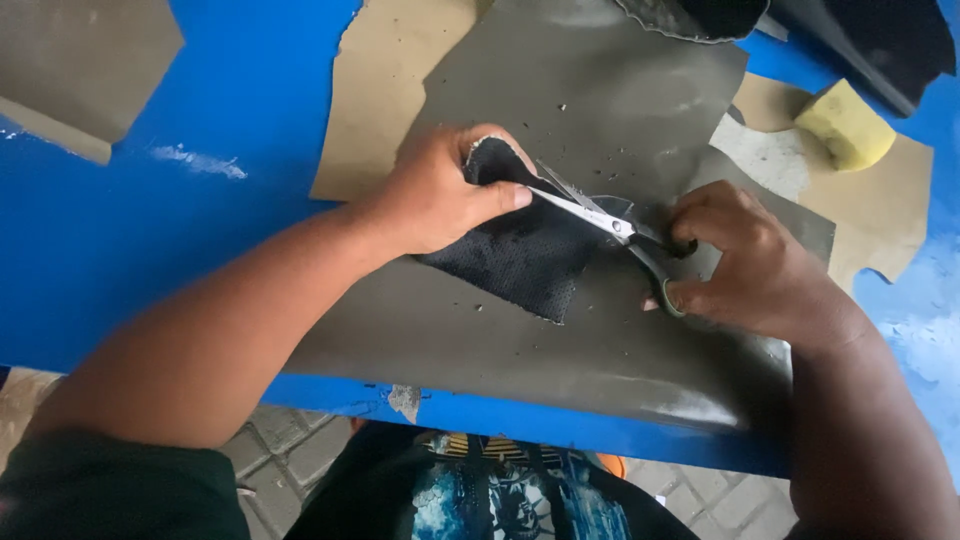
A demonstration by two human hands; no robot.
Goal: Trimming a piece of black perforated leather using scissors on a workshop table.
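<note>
Overhead, head view: left hand pinches a black perforated fabric piece, thumb pressed on top. Right hand grips scissors, fingers through the handles, blades parted at the fabric's upper edge. Fabric lies on a grey-green leather sheet over the blue table. Yellow sponge sits at far right.

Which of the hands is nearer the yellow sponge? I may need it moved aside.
Right. The right hand, working the scissors, lies just below-left of the yellow sponge; the left hand, pinching the black mesh piece, is farther left.
</note>
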